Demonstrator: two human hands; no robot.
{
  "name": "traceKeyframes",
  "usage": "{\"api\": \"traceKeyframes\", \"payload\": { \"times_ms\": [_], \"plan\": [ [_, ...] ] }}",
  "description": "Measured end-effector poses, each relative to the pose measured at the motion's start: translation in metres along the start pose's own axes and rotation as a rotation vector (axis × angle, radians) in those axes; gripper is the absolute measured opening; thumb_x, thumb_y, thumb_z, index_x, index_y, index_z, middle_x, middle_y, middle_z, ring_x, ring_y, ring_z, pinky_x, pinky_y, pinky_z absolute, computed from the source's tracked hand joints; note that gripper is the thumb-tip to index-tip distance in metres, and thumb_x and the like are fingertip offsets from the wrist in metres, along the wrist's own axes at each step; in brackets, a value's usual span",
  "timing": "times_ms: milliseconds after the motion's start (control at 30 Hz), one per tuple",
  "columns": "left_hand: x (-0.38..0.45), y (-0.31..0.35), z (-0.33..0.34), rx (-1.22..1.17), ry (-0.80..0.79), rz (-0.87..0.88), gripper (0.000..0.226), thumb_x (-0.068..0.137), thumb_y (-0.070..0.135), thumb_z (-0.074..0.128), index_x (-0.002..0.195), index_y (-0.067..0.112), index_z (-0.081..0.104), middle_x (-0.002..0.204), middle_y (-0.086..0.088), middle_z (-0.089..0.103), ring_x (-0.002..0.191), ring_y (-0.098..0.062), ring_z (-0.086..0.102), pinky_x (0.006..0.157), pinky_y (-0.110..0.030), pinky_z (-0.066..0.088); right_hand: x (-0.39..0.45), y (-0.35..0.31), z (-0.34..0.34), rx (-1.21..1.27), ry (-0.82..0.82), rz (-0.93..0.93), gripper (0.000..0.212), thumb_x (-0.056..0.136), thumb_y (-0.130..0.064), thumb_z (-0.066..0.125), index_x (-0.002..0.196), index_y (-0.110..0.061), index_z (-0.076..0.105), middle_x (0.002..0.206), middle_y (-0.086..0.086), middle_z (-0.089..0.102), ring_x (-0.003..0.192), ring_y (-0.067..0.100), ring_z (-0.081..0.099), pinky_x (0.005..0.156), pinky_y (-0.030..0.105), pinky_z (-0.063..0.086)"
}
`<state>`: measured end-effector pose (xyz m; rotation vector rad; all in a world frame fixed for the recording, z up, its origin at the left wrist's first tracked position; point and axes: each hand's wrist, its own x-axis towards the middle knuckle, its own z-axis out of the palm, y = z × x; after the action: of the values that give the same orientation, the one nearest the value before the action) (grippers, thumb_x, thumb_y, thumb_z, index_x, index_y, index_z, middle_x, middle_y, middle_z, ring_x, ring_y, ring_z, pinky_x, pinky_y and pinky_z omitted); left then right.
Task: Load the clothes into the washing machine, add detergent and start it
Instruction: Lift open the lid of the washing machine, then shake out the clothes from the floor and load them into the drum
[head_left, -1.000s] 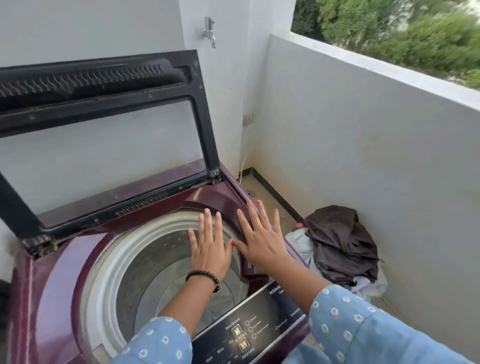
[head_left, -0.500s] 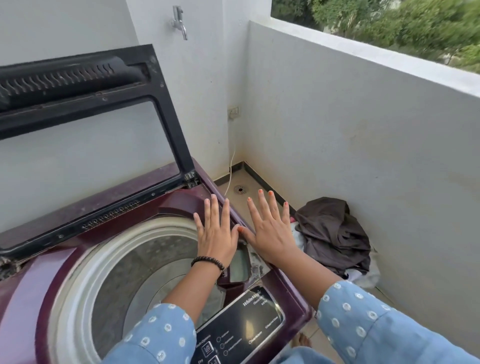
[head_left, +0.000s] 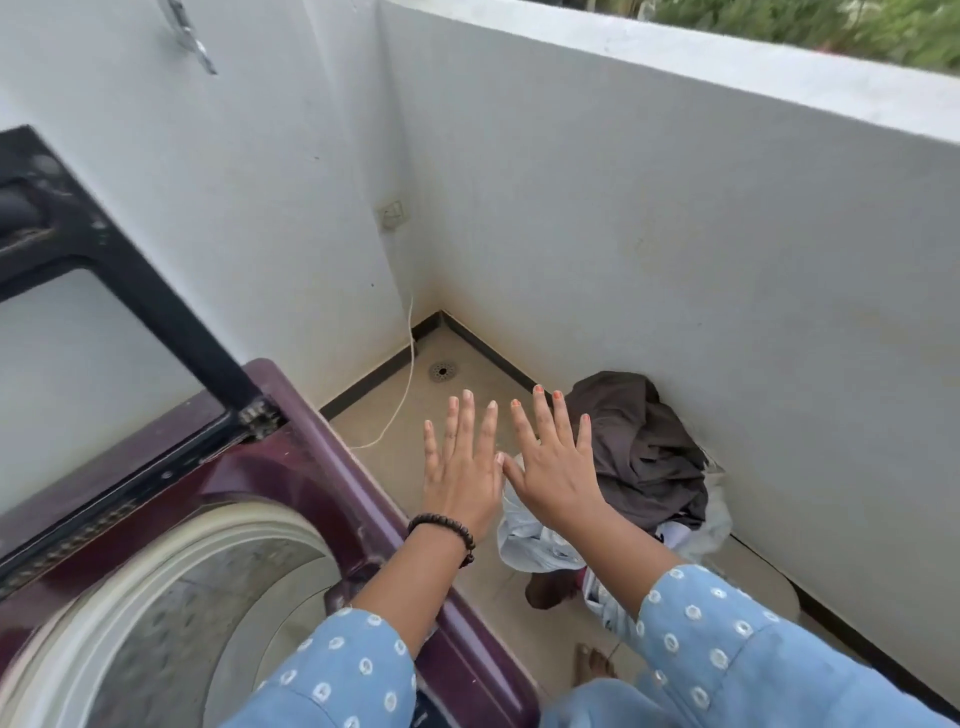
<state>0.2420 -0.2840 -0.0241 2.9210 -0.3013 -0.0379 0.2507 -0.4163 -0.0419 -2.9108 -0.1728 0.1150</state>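
A maroon top-loading washing machine (head_left: 322, 467) fills the lower left, its black-framed lid (head_left: 130, 296) raised and its round drum (head_left: 171, 613) showing no clothes. A pile of clothes (head_left: 639, 452), dark brown cloth over pale pieces, lies on the floor against the right wall. My left hand (head_left: 462, 467), with a black bead bracelet at the wrist, and my right hand (head_left: 556, 462) are stretched out flat, fingers spread, holding nothing. Both hover over the floor between the machine and the pile, the right hand overlapping the pile's left edge in view.
White balcony walls meet in a corner (head_left: 441, 312) with a floor drain (head_left: 442, 371) below it. A white cord (head_left: 410, 374) runs down from a wall socket (head_left: 392, 214) to the floor. A tap (head_left: 189, 36) sticks out high on the left wall. My bare foot (head_left: 592, 670) stands by the machine.
The view has swung right and down. Both open hands have moved from above the drum's edge to over the floor beside the clothes pile.
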Motion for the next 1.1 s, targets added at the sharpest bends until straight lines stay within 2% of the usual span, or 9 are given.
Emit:
{"api": "traceKeyframes", "payload": {
  "times_ms": [100,333,467,667,733,800,867,967,1100],
  "plan": [
    [0.020,0.018,0.018,0.024,-0.070,0.013,0.061,0.105,0.034,0.024,0.154,0.023,-0.012,0.159,-0.005,-0.025,0.143,-0.022,-0.029,0.113,-0.045,-0.022,0.005,0.034,0.007,0.013,-0.035,0.059,0.089,0.081,-0.068,-0.007,0.156,-0.022,0.008,0.164,0.009,-0.006,0.150,0.030,-0.011,0.117,0.058,0.000],
    [0.054,0.042,0.060,0.171,-0.251,0.032,0.061,0.105,0.037,0.019,0.154,0.020,-0.014,0.160,-0.010,-0.024,0.148,-0.026,-0.023,0.118,-0.051,-0.012,0.009,0.104,0.033,-0.048,-0.164,0.211,0.078,0.090,-0.063,0.013,0.150,-0.018,0.033,0.159,0.014,0.026,0.147,0.035,0.020,0.111,0.063,0.024],
    [0.067,0.055,0.086,0.186,-0.307,0.067,0.061,0.105,0.036,0.023,0.155,0.020,-0.007,0.162,-0.010,-0.018,0.149,-0.027,-0.017,0.117,-0.051,-0.012,0.009,0.137,0.051,-0.057,-0.207,0.248,0.081,0.089,-0.063,0.007,0.153,-0.018,0.025,0.162,0.014,0.015,0.150,0.034,0.011,0.114,0.062,0.015],
    [0.085,0.076,0.126,0.204,-0.439,0.148,0.061,0.105,0.034,0.025,0.156,0.019,-0.004,0.163,-0.009,-0.015,0.150,-0.028,-0.015,0.118,-0.052,-0.009,0.005,0.181,0.086,-0.070,-0.325,0.287,0.071,0.099,-0.058,0.026,0.156,-0.018,0.011,0.164,0.012,0.001,0.150,0.031,-0.005,0.117,0.060,0.005],
    [0.091,0.080,0.142,0.181,-0.456,0.169,0.061,0.103,0.032,0.034,0.156,0.016,0.009,0.164,-0.012,-0.002,0.151,-0.030,-0.004,0.118,-0.055,-0.002,0.008,0.195,0.096,-0.056,-0.371,0.325,0.070,0.099,-0.057,0.025,0.156,-0.018,0.011,0.164,0.012,0.000,0.150,0.032,-0.007,0.117,0.060,0.005],
    [0.095,0.082,0.154,0.181,-0.436,0.193,0.056,0.097,0.029,0.043,0.149,0.012,0.036,0.158,-0.015,0.027,0.146,-0.035,0.024,0.114,-0.060,0.018,0.011,0.206,0.104,-0.032,-0.417,0.352,0.069,0.100,-0.056,0.025,0.156,-0.018,0.010,0.164,0.011,-0.001,0.150,0.032,-0.008,0.117,0.060,0.005],
    [0.100,0.083,0.168,0.219,-0.452,0.205,0.054,0.091,0.029,0.046,0.141,0.011,0.049,0.150,-0.016,0.043,0.139,-0.036,0.039,0.107,-0.061,0.031,0.016,0.216,0.113,0.011,-0.457,0.372,0.068,0.101,-0.054,0.026,0.155,-0.017,0.011,0.164,0.010,0.000,0.150,0.031,-0.009,0.117,0.060,0.004],
    [0.105,0.085,0.185,0.208,-0.467,0.214,0.055,0.092,0.025,0.055,0.144,0.010,0.045,0.152,-0.017,0.039,0.142,-0.036,0.035,0.109,-0.062,0.028,0.023,0.226,0.126,0.069,-0.507,0.383,0.065,0.101,-0.052,0.029,0.155,-0.017,0.016,0.164,0.009,0.001,0.150,0.031,-0.009,0.117,0.060,0.004],
    [0.111,0.085,0.206,0.211,-0.551,0.234,0.057,0.100,0.030,0.043,0.152,0.012,0.029,0.161,-0.015,0.020,0.149,-0.034,0.015,0.116,-0.058,0.013,0.034,0.234,0.143,0.147,-0.596,0.409,0.063,0.101,-0.051,0.029,0.154,-0.019,0.019,0.164,0.007,-0.001,0.150,0.031,-0.010,0.117,0.060,0.003]
  ]
}}
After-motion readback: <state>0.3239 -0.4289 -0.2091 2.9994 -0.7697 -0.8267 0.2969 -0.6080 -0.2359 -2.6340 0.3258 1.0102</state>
